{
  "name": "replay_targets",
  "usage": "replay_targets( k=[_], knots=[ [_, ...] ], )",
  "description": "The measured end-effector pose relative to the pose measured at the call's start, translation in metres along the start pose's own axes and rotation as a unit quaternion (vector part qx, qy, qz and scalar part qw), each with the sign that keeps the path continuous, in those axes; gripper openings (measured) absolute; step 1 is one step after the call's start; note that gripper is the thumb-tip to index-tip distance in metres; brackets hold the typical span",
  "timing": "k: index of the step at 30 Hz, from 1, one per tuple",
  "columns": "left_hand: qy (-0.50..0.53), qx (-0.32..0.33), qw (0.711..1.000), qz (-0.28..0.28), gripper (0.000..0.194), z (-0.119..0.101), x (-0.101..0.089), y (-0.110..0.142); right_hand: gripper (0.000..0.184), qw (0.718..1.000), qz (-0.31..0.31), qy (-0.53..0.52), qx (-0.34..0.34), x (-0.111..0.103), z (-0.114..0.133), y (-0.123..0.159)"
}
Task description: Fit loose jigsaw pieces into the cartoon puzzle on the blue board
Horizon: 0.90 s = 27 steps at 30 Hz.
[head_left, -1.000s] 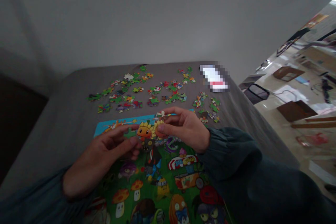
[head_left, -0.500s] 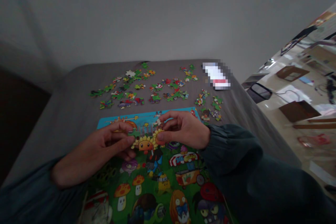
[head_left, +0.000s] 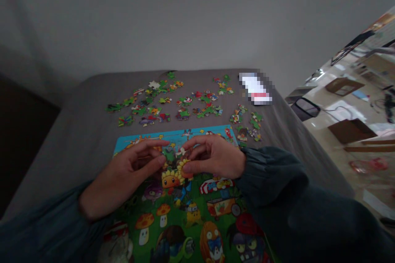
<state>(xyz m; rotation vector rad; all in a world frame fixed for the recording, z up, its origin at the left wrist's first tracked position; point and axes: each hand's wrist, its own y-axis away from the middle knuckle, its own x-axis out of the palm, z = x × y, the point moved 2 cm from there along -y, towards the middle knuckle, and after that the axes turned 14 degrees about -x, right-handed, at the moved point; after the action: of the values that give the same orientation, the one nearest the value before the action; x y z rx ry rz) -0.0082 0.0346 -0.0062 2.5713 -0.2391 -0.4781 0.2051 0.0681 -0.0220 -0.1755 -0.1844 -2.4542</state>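
A colourful cartoon puzzle board (head_left: 197,213) lies on a grey cloth-covered surface (head_left: 77,131) in front of me. Both hands meet over its upper part. My left hand (head_left: 129,172) and my right hand (head_left: 212,156) each pinch an end of a joined cluster of puzzle pieces (head_left: 174,166) showing a sunflower, held just over the board. Fingers of both hands are curled and pressed on the cluster. Dark sleeves cover both forearms.
Several loose puzzle pieces (head_left: 185,107) are scattered across the far half of the surface. A blurred white and red object (head_left: 255,88) lies at the far right corner. To the right, the surface drops off to a floor with boxes (head_left: 347,129).
Both hands have lowered the sunflower cluster slightly toward the board and shifted their fingers on it. The view has moved a little.
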Motion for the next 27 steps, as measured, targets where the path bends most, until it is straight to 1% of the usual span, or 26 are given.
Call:
replay_targets(
  k=[3,7,13,16,20,23,27],
  knots=[
    [0.012,0.012,1.0,0.004,0.033,0.0,0.002,-0.001,0.051,1.0,0.011,0.011,0.004,0.003,0.0,0.001],
    [0.014,0.01,1.0,0.005,0.029,-0.002,0.005,0.0,0.051,0.999,0.019,0.03,0.006,0.004,-0.002,0.001],
    [0.006,-0.018,1.0,-0.017,0.03,-0.007,0.006,0.002,0.046,1.0,0.009,0.029,-0.001,0.004,-0.008,0.001],
    [-0.009,-0.034,0.999,-0.02,0.034,-0.004,0.005,0.002,0.047,0.999,0.014,0.03,0.003,0.004,-0.007,0.002],
    [-0.003,-0.053,0.998,-0.017,0.04,0.002,0.004,0.001,0.052,1.0,0.02,0.02,0.0,0.004,-0.003,0.002],
    [-0.007,-0.047,0.999,-0.01,0.038,0.004,0.006,0.0,0.055,1.0,0.014,0.022,-0.004,0.004,-0.003,0.002],
    [-0.015,-0.025,1.0,0.001,0.037,0.003,0.007,-0.001,0.054,1.0,0.009,0.027,0.003,0.004,-0.005,0.002]
  ],
)
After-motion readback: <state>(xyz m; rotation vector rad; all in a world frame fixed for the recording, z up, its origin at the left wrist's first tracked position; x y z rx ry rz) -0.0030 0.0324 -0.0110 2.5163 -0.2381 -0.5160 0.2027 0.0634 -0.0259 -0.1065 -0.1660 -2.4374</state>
